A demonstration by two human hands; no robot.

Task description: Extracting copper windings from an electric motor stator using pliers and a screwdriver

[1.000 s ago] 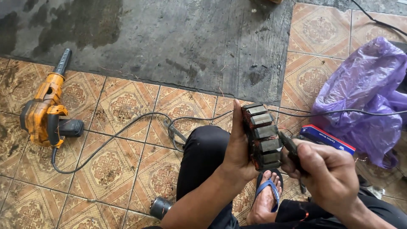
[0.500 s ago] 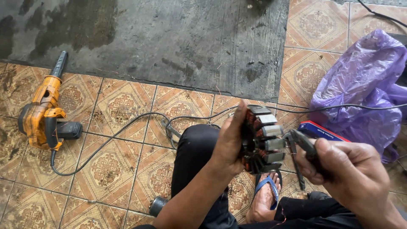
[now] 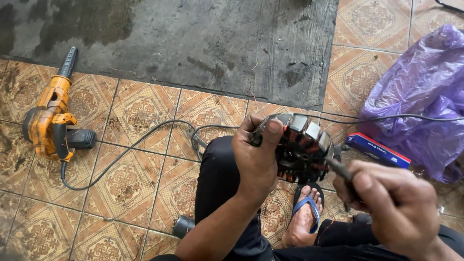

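Left hand [image 3: 258,157] clamped around the rim of the stator [image 3: 302,147], held above the knee over the patterned floor tiles [image 3: 121,179] — right hand [image 3: 394,208] closed on a thin metal tool [image 3: 338,168] touching the stator's edge. Best worked with the stator kept steady and the tip guided between the copper-wound poles — short, light strokes, probably, to spare the windings.

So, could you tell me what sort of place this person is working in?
Probably an informal repair workshop floor: the left hand holds a wound stator, the right hand a tool, with an orange power blower lying on patterned tiles.
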